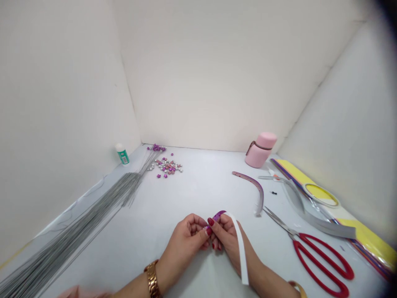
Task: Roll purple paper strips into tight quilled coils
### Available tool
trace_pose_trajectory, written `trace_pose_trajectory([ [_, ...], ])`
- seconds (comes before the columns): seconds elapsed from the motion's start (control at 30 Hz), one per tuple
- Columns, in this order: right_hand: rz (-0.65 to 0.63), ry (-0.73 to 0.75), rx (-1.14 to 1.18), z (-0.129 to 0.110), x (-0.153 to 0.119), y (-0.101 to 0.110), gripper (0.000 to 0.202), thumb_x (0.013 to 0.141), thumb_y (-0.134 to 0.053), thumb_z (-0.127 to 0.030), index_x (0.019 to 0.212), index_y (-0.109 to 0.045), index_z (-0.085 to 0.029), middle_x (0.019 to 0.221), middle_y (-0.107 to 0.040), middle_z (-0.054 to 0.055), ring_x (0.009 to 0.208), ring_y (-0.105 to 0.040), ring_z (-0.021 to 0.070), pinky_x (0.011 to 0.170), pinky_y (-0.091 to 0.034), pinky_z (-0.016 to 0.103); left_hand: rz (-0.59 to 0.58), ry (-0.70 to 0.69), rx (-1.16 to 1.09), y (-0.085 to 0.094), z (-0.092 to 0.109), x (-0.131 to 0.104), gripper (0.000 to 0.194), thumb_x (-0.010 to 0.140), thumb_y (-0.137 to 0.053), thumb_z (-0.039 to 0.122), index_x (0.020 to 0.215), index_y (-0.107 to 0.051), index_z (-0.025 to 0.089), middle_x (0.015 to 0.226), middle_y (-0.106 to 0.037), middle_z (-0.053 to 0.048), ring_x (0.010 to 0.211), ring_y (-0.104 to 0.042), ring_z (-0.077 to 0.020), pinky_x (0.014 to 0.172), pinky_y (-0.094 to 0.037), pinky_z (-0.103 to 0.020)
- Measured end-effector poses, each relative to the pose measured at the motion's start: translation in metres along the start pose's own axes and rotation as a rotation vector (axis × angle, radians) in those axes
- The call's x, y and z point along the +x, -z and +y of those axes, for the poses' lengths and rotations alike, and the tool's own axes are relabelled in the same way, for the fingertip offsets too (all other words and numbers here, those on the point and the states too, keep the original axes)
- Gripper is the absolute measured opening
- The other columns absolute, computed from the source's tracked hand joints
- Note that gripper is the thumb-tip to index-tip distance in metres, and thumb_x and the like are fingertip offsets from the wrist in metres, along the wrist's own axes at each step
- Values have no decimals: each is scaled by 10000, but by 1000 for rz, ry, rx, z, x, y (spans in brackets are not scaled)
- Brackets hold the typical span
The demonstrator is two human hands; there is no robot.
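Note:
A purple paper strip with a white back is pinched between my two hands at the front middle of the table. My left hand has its thumb and fingers closed on the strip's end. Right beside it, fingertips almost touching, my right hand also grips the strip. The strip's white tail curves over the back of my right hand and hangs past the wrist. Whatever fold lies between the fingertips is mostly hidden.
Thin grey wires spread along the left, near small folded stars and a glue stick. To the right are red-handled scissors, a curved purple strip, grey strips, a tape roll, yellow sheets and a pink bottle.

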State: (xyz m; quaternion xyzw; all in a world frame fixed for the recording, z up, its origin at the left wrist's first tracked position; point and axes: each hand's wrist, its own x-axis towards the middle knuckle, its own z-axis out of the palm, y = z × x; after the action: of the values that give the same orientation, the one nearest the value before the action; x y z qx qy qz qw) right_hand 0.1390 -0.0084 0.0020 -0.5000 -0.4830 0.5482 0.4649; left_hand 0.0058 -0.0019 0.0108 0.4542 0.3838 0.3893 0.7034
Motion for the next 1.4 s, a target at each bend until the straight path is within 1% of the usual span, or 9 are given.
trace_pose_trajectory([
  [0.13,18,27,-41,-3,-1,2,335,723,-559,-484,630,-504,-166,472,-516,-36,392,-438,89,394,-309,203,43,33,63,0,1,2,209,696,-613,303,646,-520,123,532,-565,2,500,-495,-92,521,-372,-211],
  [0.4,25,-35,107,-8,0,2,326,786,-507,-435,608,-477,-163,431,-469,-56,383,-399,68,398,-281,182,-35,23,121,2,0,-1,126,686,-601,232,659,-587,110,612,-603,-14,575,-503,-104,570,-363,-216],
  [0.57,140,-48,174,-6,4,7,242,797,-503,-405,709,-476,-181,507,-504,-50,391,-417,69,387,-282,173,84,98,40,1,5,-1,166,674,-623,260,692,-612,95,573,-574,2,532,-485,-89,560,-372,-207],
  [0.67,159,55,24,-5,1,8,194,814,-483,-372,732,-461,-198,571,-511,-40,427,-442,84,411,-334,191,180,100,-40,1,9,-1,185,688,-621,285,711,-613,102,607,-582,-5,555,-496,-89,581,-380,-202],
  [0.77,65,298,-242,-6,-5,8,81,825,-476,-269,844,-519,-203,710,-536,4,583,-515,126,532,-419,236,201,64,-49,1,12,-2,171,682,-635,280,683,-618,110,564,-558,13,536,-473,-85,565,-367,-191],
  [0.9,-46,493,-476,-6,-5,9,196,824,-438,-161,958,-572,-214,896,-529,63,797,-528,175,666,-440,286,177,58,-61,-1,13,-3,166,643,-674,255,674,-631,97,542,-548,22,529,-459,-78,551,-358,-183],
  [1.03,-16,492,-477,-5,-1,12,203,815,-452,-131,911,-611,-213,812,-538,48,754,-535,170,642,-437,282,157,64,-62,-1,11,-1,179,636,-683,234,721,-636,84,580,-580,0,543,-488,-82,567,-379,-191],
  [1.17,-26,456,-453,-7,-2,12,194,817,-461,-151,883,-637,-200,720,-533,32,665,-524,157,594,-421,271,160,-20,-36,2,7,0,163,649,-676,229,740,-609,112,594,-598,-3,565,-518,-97,580,-400,-207],
  [1.4,-164,262,-221,-13,-5,7,217,834,-456,-224,982,-614,-204,764,-500,25,608,-494,126,533,-415,235,203,-150,44,4,6,0,111,700,-633,205,763,-597,121,670,-618,-18,609,-531,-101,578,-416,-203],
])
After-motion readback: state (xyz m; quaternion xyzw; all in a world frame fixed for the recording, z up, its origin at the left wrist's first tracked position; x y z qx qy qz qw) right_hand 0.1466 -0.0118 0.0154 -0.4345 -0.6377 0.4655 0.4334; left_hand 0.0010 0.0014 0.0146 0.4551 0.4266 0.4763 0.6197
